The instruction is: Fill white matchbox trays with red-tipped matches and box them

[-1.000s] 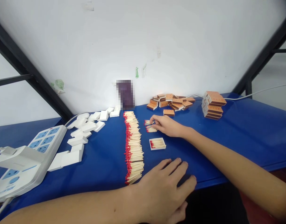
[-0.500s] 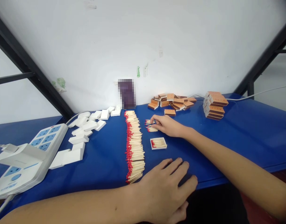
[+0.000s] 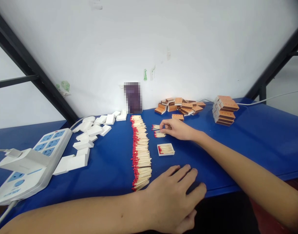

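Observation:
My right hand (image 3: 177,129) is at a small group of red-tipped matches (image 3: 159,134), thumb and forefinger pinched together over their bare ends. Whatever is between the fingertips is too small to make out. Just in front of these matches lies a white matchbox tray (image 3: 173,153) with several matches in it, their red heads to the left. My left hand (image 3: 174,195) rests palm down at the table's front edge, fingers spread, holding nothing. A long row of matches (image 3: 142,149) runs from the wall side towards my left forearm, red heads on the left.
White empty trays (image 3: 94,130) lie scattered on the left beside a white power strip (image 3: 39,169) with a plugged-in adapter. Orange-brown matchboxes (image 3: 187,105) are heaped by the wall, with a stack of matchboxes (image 3: 224,110) further right. A blurred dark rectangle (image 3: 133,97) stands at the wall.
My right hand has drawn slightly to the right over the small group of matches, and its thumb and forefinger are closer together. My left hand stays in place.

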A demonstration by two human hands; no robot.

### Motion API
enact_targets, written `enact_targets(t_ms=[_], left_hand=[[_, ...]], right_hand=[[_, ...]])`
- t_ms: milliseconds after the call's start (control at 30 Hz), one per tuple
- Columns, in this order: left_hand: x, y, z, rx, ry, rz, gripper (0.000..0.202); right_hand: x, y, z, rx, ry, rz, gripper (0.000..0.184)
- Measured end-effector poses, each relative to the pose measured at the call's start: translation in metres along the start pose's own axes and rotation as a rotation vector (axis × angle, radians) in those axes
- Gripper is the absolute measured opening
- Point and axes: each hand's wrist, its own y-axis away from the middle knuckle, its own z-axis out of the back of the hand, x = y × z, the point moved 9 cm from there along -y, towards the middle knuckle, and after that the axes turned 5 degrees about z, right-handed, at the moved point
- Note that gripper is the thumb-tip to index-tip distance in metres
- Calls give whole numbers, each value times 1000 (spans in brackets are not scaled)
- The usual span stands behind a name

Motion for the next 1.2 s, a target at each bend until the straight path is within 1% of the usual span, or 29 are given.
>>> enact_targets(t_ms=[133,533,733,1033,1200], left_hand=[[1,0,-1,-6,-5,4,48],[-1,-1,0,3,-14,-7,46],[0,0,-1,1,-10,-4,47],[1,0,-2,-4,-1,2,47],[0,1,-2,-14,-8,-8,49]], right_hand=[[1,0,-1,7,-2,2,14],[0,-1,-1,-46,42,13,14],[0,0,-1,-59,22,30,20],[6,1,-3,-19,39,56,28],[5,1,-2,-35,20,58,28]])
